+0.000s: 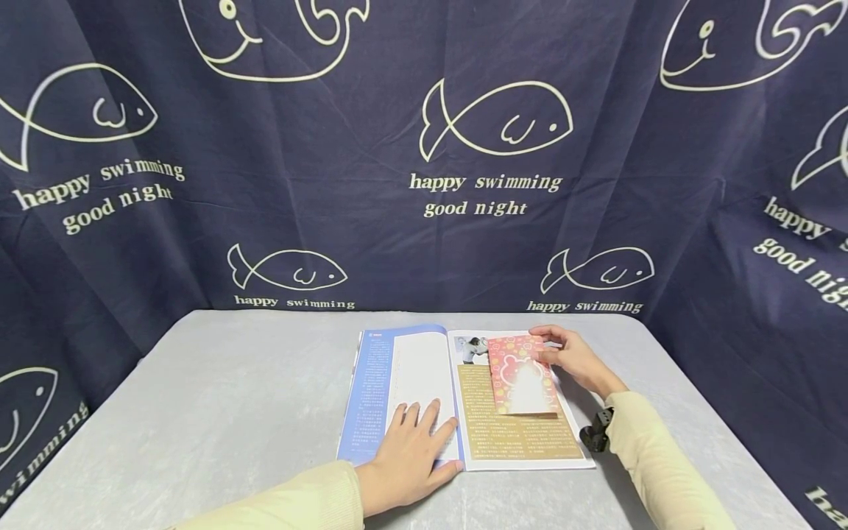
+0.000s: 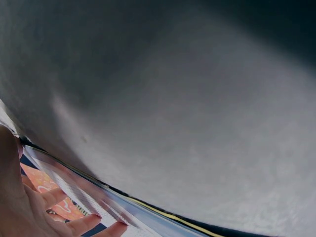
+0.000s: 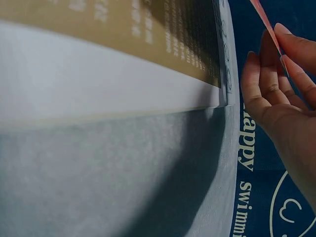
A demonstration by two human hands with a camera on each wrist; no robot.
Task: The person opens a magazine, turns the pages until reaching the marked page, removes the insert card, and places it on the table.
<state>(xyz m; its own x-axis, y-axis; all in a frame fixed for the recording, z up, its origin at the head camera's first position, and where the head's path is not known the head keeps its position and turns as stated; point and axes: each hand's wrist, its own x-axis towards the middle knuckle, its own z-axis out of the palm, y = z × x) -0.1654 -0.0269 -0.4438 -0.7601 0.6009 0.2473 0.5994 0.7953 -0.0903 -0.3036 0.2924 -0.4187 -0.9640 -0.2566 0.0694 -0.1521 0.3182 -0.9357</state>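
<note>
A magazine (image 1: pixel 424 361) lies spread on the table, with a blue-and-white left page and a brown text block (image 1: pixel 490 442) on the right page. My left hand (image 1: pixel 411 449) rests on the left page near the lower spine, fingers extended and spread. By its upper right corner, my right hand (image 1: pixel 573 361) pinches a pink-red card (image 1: pixel 513 361) with yellow spots and a white cartoon outline. In the right wrist view the card (image 3: pixel 265 19) shows edge-on between thumb and fingers. The card stands over the right page and hides part of its photo and text.
The grey table (image 1: pixel 238 412) extends around the magazine on both sides. Dark blue curtains (image 1: pixel 384 221) with white fish drawings and lettering hang behind it and at both sides. A black wrist camera (image 1: pixel 595 432) sits at the right cuff.
</note>
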